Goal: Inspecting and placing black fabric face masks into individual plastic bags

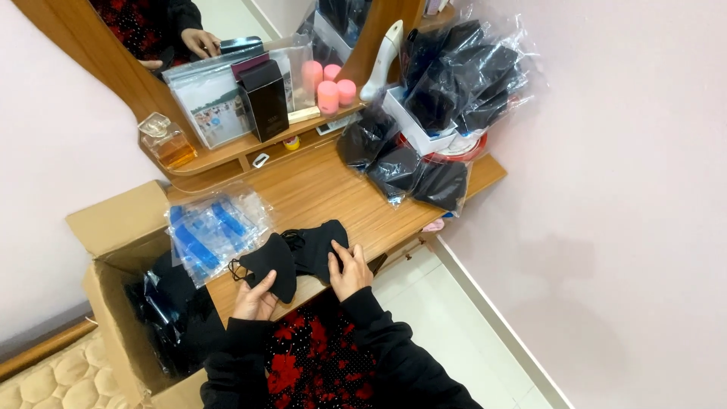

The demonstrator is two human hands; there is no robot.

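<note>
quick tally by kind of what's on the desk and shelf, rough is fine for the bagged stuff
loose black masks under the hands: 2
stack of blue-striped clear bags: 1
pink rollers: 4
perfume bottle: 1
dark box: 1
white box of bagged masks: 1
bagged black masks: too overlapped to count
total counted: 10

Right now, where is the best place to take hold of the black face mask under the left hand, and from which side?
Grip the black face mask at its near curved edge, where the left hand already touches it, coming from the table's front edge. It lies flat, and this edge is free; its far side overlaps the second mask.
</note>
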